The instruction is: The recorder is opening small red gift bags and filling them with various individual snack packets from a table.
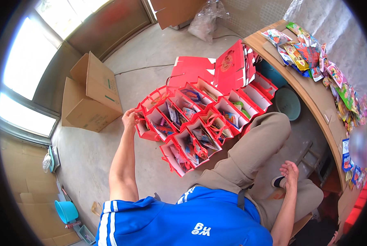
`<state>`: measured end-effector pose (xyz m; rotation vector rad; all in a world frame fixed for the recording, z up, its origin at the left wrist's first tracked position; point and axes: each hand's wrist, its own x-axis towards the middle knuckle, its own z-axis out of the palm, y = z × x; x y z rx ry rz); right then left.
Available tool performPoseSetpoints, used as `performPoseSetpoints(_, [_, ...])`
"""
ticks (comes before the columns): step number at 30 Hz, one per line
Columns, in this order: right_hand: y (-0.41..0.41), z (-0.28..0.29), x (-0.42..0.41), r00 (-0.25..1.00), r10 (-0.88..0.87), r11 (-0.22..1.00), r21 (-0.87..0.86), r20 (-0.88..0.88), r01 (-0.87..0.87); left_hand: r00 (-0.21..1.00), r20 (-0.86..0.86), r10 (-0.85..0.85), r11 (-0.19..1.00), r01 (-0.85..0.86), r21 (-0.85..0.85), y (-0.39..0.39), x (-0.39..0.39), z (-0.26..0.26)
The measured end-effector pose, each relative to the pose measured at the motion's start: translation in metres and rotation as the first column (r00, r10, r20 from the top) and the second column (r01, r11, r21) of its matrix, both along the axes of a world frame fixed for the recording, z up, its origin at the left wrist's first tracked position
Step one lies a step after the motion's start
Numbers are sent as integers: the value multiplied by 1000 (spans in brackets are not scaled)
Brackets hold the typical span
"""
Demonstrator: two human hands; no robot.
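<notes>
Red paper gift bags (189,147) stand upright in close rows on the floor before me, with white insides and packaged snacks in several of them. At the left edge of the group, my left hand (130,118) has its fingertips at the rim or handle of a red bag (148,130); whether they grip it cannot be told. My right hand (289,172) is above my right knee, fingers loosely curled, with nothing visible in it. Flattened red bags (229,66) lie and lean behind the filled ones. Colourful snack packets (306,55) are heaped on the wooden table to the right.
An opened cardboard box (93,95) stands on the floor at left. The curved-looking wooden table edge (312,113) runs along the right, with a round basin (288,104) beneath. A blue tub (66,212) is at lower left. Part of another person's hand (333,238) shows at lower right.
</notes>
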<state>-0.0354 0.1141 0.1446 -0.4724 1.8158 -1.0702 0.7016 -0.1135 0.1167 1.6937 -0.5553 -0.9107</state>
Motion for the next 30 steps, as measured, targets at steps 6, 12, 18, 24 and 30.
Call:
performPoseSetpoints(6, [-2, 10, 3, 1000, 11, 1000, -4, -8, -11, 988, 116, -101, 980, 79, 183, -1, 9, 4])
performPoseSetpoints(12, [-4, 26, -2, 999, 24, 999, -44, -33, -26, 944, 236, -233, 922, 136, 363, -3, 12, 9])
performPoseSetpoints(18, [1, 38, -7, 999, 3, 1000, -23, -48, -4, 832, 440, -338, 858, 81, 507, -12, 21, -18])
performPoseSetpoints(24, [-15, 76, -7, 992, 125, 989, -82, -21, -127, 696, 609, -380, 915, 187, 358, -2, 84, -37])
performPoseSetpoints(30, [-24, 114, -57, 972, 191, 976, -82, -139, -204, 489, 785, -381, 906, 365, 213, -60, 47, -26])
